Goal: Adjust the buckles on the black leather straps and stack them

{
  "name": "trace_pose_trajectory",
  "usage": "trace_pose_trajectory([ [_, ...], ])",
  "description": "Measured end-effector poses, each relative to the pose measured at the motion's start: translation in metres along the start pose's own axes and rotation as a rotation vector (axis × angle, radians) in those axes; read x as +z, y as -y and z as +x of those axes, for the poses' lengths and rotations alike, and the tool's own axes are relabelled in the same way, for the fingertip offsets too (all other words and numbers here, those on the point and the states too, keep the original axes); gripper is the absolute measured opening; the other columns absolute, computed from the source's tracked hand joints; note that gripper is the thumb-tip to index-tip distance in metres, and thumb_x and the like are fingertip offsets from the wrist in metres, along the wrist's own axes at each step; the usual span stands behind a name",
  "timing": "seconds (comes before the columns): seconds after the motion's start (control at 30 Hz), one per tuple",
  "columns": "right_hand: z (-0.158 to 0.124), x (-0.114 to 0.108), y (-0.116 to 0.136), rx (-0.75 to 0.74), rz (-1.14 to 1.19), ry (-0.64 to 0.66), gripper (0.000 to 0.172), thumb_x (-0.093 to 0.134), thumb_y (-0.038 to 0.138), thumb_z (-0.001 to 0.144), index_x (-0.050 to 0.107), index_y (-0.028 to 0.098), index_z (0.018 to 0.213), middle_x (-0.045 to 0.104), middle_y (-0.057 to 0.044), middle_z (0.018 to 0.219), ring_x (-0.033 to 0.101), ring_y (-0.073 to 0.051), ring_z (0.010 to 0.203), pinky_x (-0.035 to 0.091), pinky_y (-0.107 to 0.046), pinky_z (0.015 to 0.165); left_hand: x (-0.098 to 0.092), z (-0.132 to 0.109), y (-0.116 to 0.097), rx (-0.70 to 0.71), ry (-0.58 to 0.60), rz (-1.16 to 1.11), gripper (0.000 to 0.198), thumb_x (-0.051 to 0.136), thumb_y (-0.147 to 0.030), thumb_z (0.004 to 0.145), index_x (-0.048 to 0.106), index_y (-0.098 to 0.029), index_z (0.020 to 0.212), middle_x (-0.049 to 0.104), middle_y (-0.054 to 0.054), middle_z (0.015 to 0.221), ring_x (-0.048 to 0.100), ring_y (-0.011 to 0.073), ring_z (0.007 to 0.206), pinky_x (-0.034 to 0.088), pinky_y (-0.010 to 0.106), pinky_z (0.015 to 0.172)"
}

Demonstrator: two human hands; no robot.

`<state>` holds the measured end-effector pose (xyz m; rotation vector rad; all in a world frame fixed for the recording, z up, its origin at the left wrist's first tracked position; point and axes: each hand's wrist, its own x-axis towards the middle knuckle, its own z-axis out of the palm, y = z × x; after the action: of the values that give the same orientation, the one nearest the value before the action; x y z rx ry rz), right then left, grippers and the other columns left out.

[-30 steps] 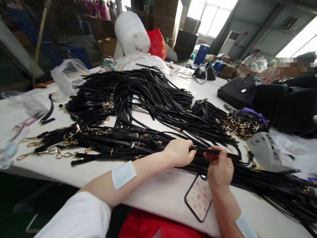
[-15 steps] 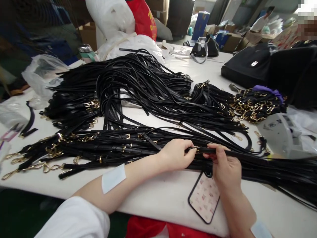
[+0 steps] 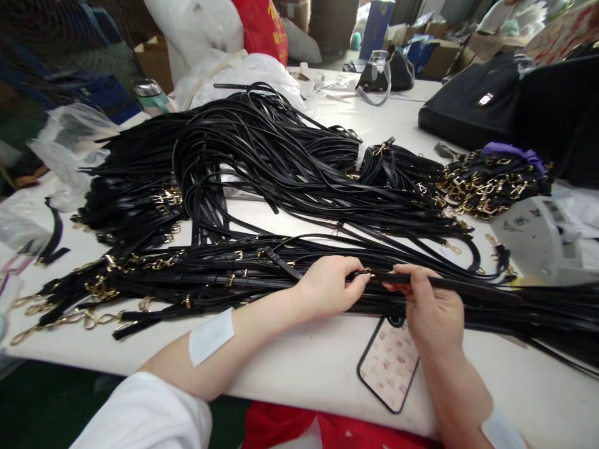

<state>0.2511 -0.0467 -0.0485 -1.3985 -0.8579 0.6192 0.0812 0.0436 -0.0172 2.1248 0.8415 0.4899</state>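
Note:
My left hand [image 3: 334, 284] pinches the end of a black strap near a small gold buckle [image 3: 366, 272]. A short way to the right, my right hand [image 3: 433, 305] grips the same black strap [image 3: 390, 279] between thumb and fingers. Both hands are closed, and the strap runs level between them, then on to the right. Beneath them lies a long bundle of black straps [image 3: 210, 280] with gold buckles and snap hooks at the left end. A phone in a pink patterned case [image 3: 389, 365] rests on the table below my right hand, its top partly covered.
Behind the hands a large heap of black straps [image 3: 262, 143] spreads across the white table [image 3: 299, 368]. A cluster of gold-hooked pieces tied with purple cloth [image 3: 515, 153] sits at right, near a black bag [image 3: 468, 112]. Clear plastic bags [image 3: 70, 146] and a flask [image 3: 152, 96] stand left.
The whole view has shifted slightly. Between my hands a little more of the strap shows, with the buckle now clearer at my left fingertips. Both hands keep their grip.

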Motion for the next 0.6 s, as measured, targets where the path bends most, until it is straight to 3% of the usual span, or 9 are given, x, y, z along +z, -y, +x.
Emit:
trace_pose_trajectory([
  [0.2, -0.006, 0.006, 0.012, -0.088, -0.097, 0.097, 0.023, 0.06, 0.04, 0.093, 0.072, 0.02, 0.092, 0.074, -0.003, 0.081, 0.073, -0.017, 0.068, 0.062, -0.029, 0.065, -0.001, -0.001, -0.002, -0.037, -0.038, 0.052, 0.022, 0.053, -0.03, 0.087, 0.063, -0.017, 0.072, 0.062, -0.001, 0.064, 0.05, 0.0116, 0.057, 0.032, 0.024, 0.055],
  [0.4, -0.009, 0.013, 0.014, -0.014, -0.048, 0.222, 0.03, 0.054, 0.044, 0.095, 0.071, 0.02, 0.091, 0.074, -0.004, 0.09, 0.073, -0.017, 0.071, 0.063, -0.032, 0.069, 0.001, -0.004, -0.005, -0.056, -0.013, 0.122, 0.022, 0.051, -0.025, 0.087, 0.057, -0.018, 0.068, 0.06, -0.001, 0.062, 0.05, 0.0131, 0.055, 0.033, 0.026, 0.055],
  [0.53, -0.002, 0.011, 0.015, -0.158, -0.06, 0.17, 0.026, 0.049, 0.039, 0.098, 0.068, 0.024, 0.108, 0.072, -0.005, 0.105, 0.068, -0.02, 0.097, 0.054, -0.038, 0.093, 0.003, -0.004, -0.001, 0.009, -0.006, 0.132, 0.015, 0.054, -0.031, 0.088, 0.062, -0.019, 0.084, 0.067, 0.002, 0.076, 0.059, 0.0169, 0.065, 0.04, 0.027, 0.06],
  [0.6, -0.001, 0.009, 0.016, -0.195, 0.038, 0.165, 0.027, 0.049, 0.036, 0.098, 0.061, 0.028, 0.121, 0.067, -0.005, 0.115, 0.066, -0.017, 0.091, 0.052, -0.039, 0.094, 0.006, -0.006, 0.001, 0.027, -0.043, 0.102, 0.015, 0.059, -0.031, 0.086, 0.062, -0.019, 0.094, 0.069, 0.003, 0.085, 0.062, 0.0182, 0.071, 0.044, 0.028, 0.062],
])
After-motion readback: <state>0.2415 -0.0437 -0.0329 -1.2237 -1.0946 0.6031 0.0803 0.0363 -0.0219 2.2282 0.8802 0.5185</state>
